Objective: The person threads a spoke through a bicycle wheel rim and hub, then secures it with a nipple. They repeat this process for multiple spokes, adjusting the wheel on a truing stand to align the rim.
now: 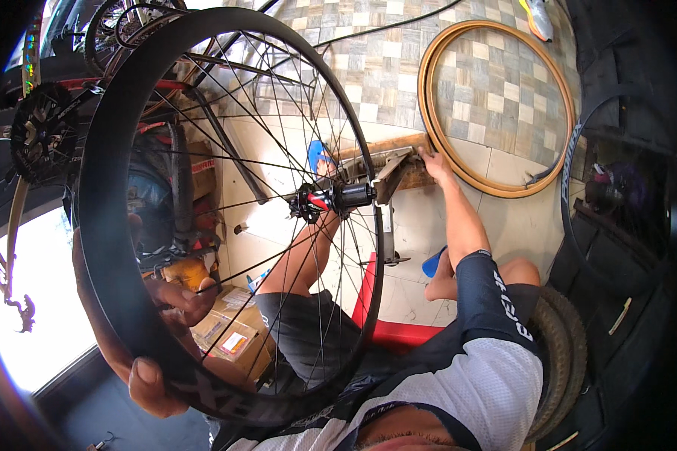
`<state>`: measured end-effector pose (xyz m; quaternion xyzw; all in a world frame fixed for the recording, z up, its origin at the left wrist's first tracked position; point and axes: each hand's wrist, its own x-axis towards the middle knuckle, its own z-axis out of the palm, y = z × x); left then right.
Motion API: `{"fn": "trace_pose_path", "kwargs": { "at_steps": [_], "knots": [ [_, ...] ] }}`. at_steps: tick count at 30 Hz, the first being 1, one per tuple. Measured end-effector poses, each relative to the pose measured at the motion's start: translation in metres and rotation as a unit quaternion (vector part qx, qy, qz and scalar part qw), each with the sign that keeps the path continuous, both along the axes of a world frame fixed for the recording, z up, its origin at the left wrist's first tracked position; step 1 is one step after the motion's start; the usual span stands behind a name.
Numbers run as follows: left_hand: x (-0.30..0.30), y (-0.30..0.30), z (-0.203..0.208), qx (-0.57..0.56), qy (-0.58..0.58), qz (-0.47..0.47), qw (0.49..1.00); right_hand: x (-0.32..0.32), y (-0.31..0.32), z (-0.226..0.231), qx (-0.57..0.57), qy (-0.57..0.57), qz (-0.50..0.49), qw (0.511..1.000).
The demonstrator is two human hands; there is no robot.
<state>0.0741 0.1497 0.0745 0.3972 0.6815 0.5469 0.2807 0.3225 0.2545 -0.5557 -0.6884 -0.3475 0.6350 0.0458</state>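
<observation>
Wheel, black and deep-section, held up at left, close to the camera. Left hand closed round the lower rim, thumb on the near side, fingers showing among the spokes. Right hand at the end of a wooden bar beside a metal bracket, fingers bent over; cannot tell how firmly. Apparently laced already, from hub to rim; no cassette visible on the freehub body, no tyre on the rim. Spoke tension impossible to judge. Tan tyres lying on the tiled floor, seemingly unmounted. Cardboard box at lower left, taped and labelled; contents hidden. Brown carton farther up, partly covered, contents equally unseen.
</observation>
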Motion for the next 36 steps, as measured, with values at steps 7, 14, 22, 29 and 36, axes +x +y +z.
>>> {"fn": "trace_pose_path", "kwargs": {
  "at_steps": [7, 14, 22, 29, 36],
  "knots": [
    [0.004, 0.002, -0.002, 0.0, 0.001, -0.009, 1.0, 0.011, -0.007, -0.018, -0.023, 0.143, -0.094, 0.985],
    [-0.007, -0.01, 0.0, -0.003, -0.01, -0.003, 1.0, -0.005, 0.001, 0.01, -0.075, 0.05, -0.095, 0.991],
    [0.002, -0.006, 0.002, -0.01, 0.002, -0.016, 1.0, -0.002, 0.003, -0.006, -0.081, 0.088, -0.1, 0.988],
    [0.006, -0.001, 0.003, -0.023, 0.03, -0.01, 0.999, -0.03, 0.002, 0.008, -0.036, -0.109, -0.067, 0.991],
    [0.006, -0.011, -0.009, -0.007, 0.031, -0.048, 0.998, 0.02, -0.01, 0.024, 0.021, -0.183, 0.208, 0.961]
  ]
}}
